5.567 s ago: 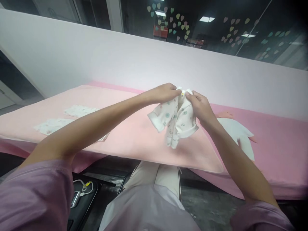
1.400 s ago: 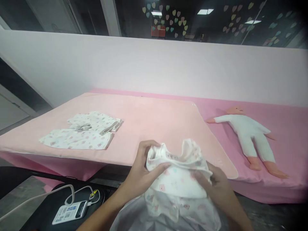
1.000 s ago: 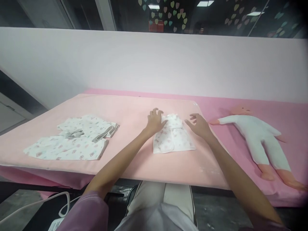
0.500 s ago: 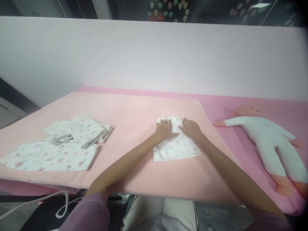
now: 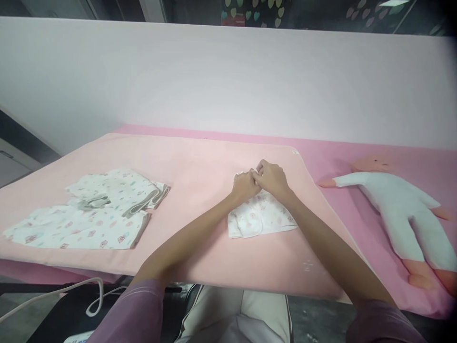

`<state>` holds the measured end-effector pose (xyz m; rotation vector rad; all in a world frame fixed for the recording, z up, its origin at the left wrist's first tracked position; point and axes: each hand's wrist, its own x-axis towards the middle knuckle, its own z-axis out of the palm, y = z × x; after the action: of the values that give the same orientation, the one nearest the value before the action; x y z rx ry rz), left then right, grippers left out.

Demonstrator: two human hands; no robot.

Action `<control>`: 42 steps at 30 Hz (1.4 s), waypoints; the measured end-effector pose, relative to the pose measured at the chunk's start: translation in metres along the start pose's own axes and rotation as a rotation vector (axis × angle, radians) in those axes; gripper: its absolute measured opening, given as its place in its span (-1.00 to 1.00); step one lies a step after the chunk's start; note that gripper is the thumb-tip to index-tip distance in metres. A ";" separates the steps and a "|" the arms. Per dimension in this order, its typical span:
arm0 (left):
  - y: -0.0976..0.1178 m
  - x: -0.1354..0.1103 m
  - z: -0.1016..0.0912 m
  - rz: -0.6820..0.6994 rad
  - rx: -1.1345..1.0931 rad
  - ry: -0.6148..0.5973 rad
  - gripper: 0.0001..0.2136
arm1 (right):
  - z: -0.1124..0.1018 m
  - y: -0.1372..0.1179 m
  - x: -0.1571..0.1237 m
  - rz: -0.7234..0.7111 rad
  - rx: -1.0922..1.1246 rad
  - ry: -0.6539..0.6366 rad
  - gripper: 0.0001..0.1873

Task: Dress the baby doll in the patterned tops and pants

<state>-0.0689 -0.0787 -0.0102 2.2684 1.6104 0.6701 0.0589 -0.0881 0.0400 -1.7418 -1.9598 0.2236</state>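
Observation:
A small white baby garment (image 5: 260,218) with a pastel print lies on the pale pink mat (image 5: 200,157), right of its middle. My left hand (image 5: 244,185) and my right hand (image 5: 272,178) meet at the garment's far edge, fingers curled and pinching the cloth there, knuckles touching each other. What lies under the fingers is hidden.
Two more printed baby garments lie at the mat's left: a folded one (image 5: 121,190) and a flat one (image 5: 76,229). A baby doll (image 5: 400,205) in a white suit lies on the darker pink sheet (image 5: 335,157) to the right. A white partition (image 5: 228,81) stands behind. A white cable (image 5: 71,290) hangs below the mat's near edge.
The garment went from held up, to my lap, then onto the mat. In the last half second my hands moved together at its far edge and closed on the cloth.

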 end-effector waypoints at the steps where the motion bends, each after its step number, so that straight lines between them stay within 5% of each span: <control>1: -0.004 -0.001 -0.004 -0.014 -0.050 0.016 -0.72 | 0.000 -0.002 0.001 -0.042 0.097 -0.019 -0.82; 5: -0.047 -0.014 -0.032 -0.163 -0.265 0.145 -0.67 | 0.002 0.010 -0.006 -0.221 0.316 -0.054 -0.73; 12: -0.160 -0.038 -0.102 -0.494 -0.290 0.199 -0.69 | 0.042 0.048 -0.043 -0.374 0.087 -0.289 -0.56; 16: -0.182 -0.045 -0.123 -0.598 -0.272 0.116 -0.69 | 0.065 0.037 -0.034 -0.433 -0.087 -0.218 -0.68; 21: -0.185 -0.041 -0.120 -0.542 -0.022 -0.003 -0.62 | 0.066 0.009 -0.017 -0.499 -0.327 -0.248 -0.83; 26: -0.192 -0.034 -0.117 -0.445 0.030 0.009 -0.67 | 0.023 0.034 -0.006 -0.220 -0.114 -0.016 -0.79; 32: -0.201 -0.012 -0.114 -0.392 0.037 0.007 -0.66 | -0.047 0.150 -0.018 0.320 0.155 0.413 -0.78; 37: -0.207 0.023 -0.110 -0.355 0.046 0.032 -0.66 | -0.062 0.221 -0.039 0.451 0.232 0.389 -0.71; 42: -0.210 0.045 -0.108 -0.419 0.148 0.031 -0.69 | -0.048 0.243 -0.047 0.537 0.211 0.177 -0.56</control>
<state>-0.2824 0.0309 -0.0087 1.9210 2.1228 0.4925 0.2975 -0.1025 -0.0383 -2.0302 -1.2654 0.4264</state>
